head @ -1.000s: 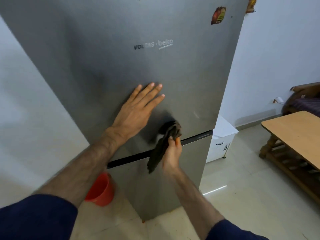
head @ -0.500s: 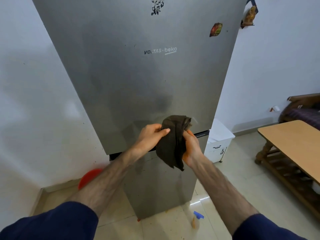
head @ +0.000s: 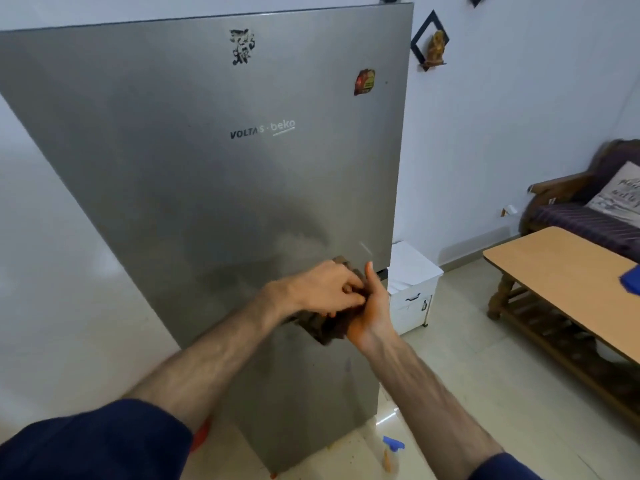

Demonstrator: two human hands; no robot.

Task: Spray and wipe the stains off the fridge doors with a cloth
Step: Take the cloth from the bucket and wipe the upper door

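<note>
I'm bunching the brown cloth [head: 325,327] between both hands, left hand [head: 322,291] and right hand [head: 372,306] gripping it; the upper fridge door [head: 207,168] stands just beyond my knuckles.

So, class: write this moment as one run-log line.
left hand: grips cloth | right hand: holds cloth | fridge door: untouched | spray bottle: on floor

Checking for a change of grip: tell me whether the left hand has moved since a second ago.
Yes. The left hand has left the grey upper fridge door, moving down and right to grip the dark brown cloth beside the right hand.
</note>
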